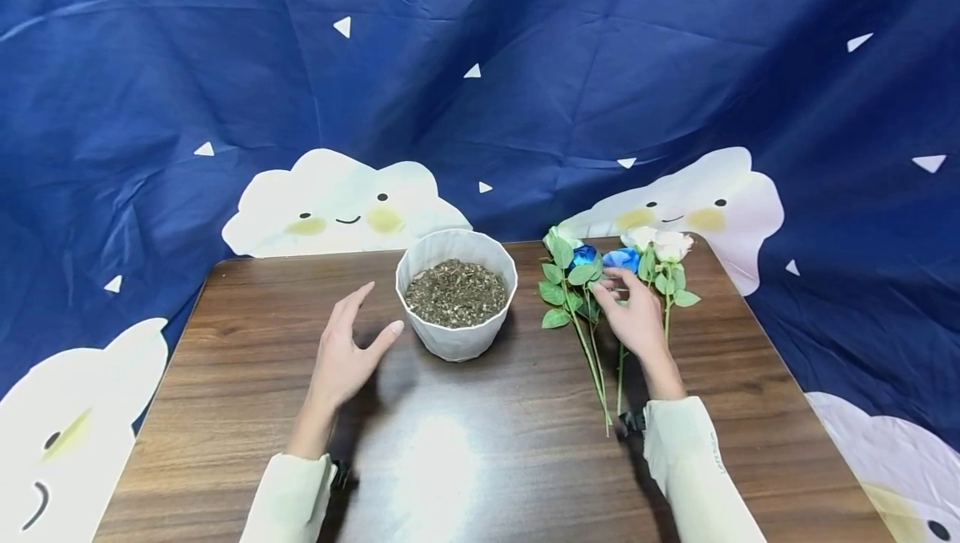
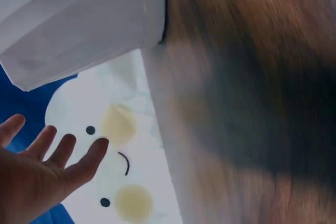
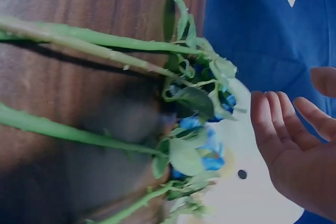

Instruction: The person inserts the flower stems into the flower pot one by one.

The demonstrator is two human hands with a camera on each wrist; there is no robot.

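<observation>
A white faceted pot [image 1: 459, 347] filled with dark soil [image 1: 456, 293] stands near the back middle of the table. Just left of it is my left hand [image 1: 347, 359], thumb and fingers spread, holding nothing; the left wrist view shows the pot's side [image 2: 79, 30] beyond the fingers. My right hand [image 1: 636, 315] is over the artificial roses on the right, its fingers by a dark blue rose [image 1: 583, 256] and a lighter blue rose [image 1: 621, 258]. In the right wrist view, its relaxed fingers [image 3: 281, 119] hold nothing. White roses [image 1: 672, 245] lie behind.
The roses' green stems [image 1: 592, 359] point toward the table's front. A wooden table [image 1: 240, 343] carries everything, with a bright glare spot in front. Behind hangs a blue cloth [image 1: 450, 126] with white clouds and triangles, close to the table's back edge.
</observation>
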